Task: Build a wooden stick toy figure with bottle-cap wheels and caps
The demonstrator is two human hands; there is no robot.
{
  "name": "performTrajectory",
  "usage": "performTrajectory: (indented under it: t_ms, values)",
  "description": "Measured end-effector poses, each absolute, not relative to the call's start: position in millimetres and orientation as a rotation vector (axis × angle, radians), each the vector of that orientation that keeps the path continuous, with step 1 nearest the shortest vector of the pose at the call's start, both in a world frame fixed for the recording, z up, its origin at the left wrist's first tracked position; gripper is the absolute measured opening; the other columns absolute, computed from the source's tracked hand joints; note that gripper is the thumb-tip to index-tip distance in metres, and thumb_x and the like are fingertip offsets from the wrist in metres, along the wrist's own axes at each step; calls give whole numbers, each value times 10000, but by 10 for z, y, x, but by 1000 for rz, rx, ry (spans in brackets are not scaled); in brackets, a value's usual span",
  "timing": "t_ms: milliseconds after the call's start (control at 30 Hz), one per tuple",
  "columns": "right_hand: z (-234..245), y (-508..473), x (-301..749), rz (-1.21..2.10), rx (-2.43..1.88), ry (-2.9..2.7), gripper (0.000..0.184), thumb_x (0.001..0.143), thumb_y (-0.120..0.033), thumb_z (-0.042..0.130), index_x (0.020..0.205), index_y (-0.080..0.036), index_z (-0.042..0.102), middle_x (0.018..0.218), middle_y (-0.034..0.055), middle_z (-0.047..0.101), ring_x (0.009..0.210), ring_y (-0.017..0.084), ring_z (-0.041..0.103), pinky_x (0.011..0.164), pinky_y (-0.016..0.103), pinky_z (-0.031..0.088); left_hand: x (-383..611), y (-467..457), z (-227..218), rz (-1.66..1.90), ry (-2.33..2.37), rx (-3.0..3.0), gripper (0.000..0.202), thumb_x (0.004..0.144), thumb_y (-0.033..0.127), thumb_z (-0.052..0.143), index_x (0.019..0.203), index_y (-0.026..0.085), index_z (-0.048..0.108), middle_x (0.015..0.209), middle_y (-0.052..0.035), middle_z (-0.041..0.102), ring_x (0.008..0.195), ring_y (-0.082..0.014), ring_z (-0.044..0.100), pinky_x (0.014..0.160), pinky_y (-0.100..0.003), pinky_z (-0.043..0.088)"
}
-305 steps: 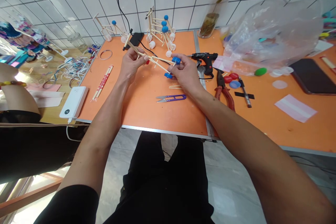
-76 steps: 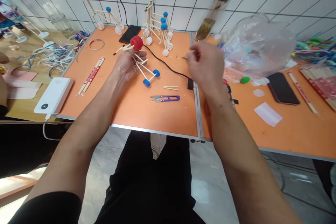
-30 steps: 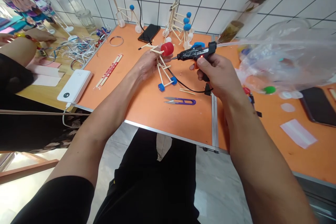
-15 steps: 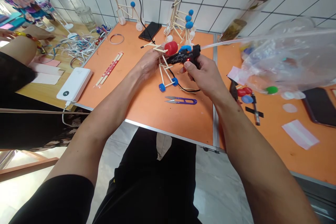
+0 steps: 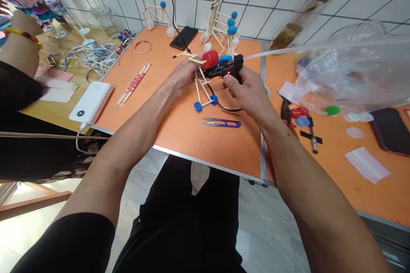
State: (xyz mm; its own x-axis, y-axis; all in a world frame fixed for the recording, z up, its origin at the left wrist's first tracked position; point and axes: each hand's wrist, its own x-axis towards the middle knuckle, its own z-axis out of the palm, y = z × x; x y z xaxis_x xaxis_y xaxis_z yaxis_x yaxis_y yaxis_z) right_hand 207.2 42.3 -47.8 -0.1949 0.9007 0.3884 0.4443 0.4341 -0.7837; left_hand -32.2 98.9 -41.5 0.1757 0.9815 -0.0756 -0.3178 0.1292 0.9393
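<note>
My left hand [image 5: 182, 77] is closed around a small frame of wooden sticks [image 5: 201, 84] with two blue caps [image 5: 198, 106] at its lower end and a red cap [image 5: 210, 58] at its top. My right hand [image 5: 248, 91] grips a black glue gun [image 5: 224, 68], a red light glowing on its side. The gun's nozzle points left and sits right against the stick frame just under the red cap. A glue stick [image 5: 269, 53] sticks out of the gun's back.
On the orange table [image 5: 179, 132] lie purple snips [image 5: 221, 123], wrapped chopsticks [image 5: 133, 85], pliers [image 5: 285, 111], loose caps [image 5: 299, 113], a phone [image 5: 183, 37], finished stick models [image 5: 221, 25] and a plastic bag [image 5: 349, 72]. A white power bank [image 5: 91, 102] lies left. Another person's arm [image 5: 19, 47] reaches in far left.
My right hand picked up the glue gun from the right and brought its nozzle to the stick frame under the red cap. Over the last half second almost nothing moved.
</note>
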Motion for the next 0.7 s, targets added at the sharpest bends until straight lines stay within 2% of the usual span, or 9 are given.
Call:
performTrajectory:
  t_ms: [167, 400, 700]
  values:
    - [-501, 436, 2092, 653, -1119, -1817, 718, 1118, -1009, 735, 1137, -296, 815, 988, 95, 845, 1001, 377, 796, 1004, 629, 742, -332, 985, -418, 1163, 918, 987, 293, 1203, 506, 874, 1208, 224, 798, 1354, -88, 962, 1549, -377, 881, 1173, -463, 796]
    - [-512, 442, 2088, 618, -1103, -1822, 735, 1099, -1043, 729, 1114, -312, 806, 970, 76, 791, 1059, 384, 801, 1022, 630, 741, -336, 972, -423, 1159, 904, 1013, 259, 1230, 467, 841, 1152, 225, 793, 1230, -67, 968, 1415, -326, 929, 1095, -393, 786]
    - [-518, 455, 2087, 601, -1099, -1829, 767, 1078, -1081, 711, 1060, -317, 774, 941, 72, 770, 1006, 372, 795, 996, 636, 758, -328, 966, -413, 1156, 906, 978, 361, 1220, 584, 855, 1197, 228, 796, 1217, -72, 958, 1313, -314, 953, 1035, -404, 798]
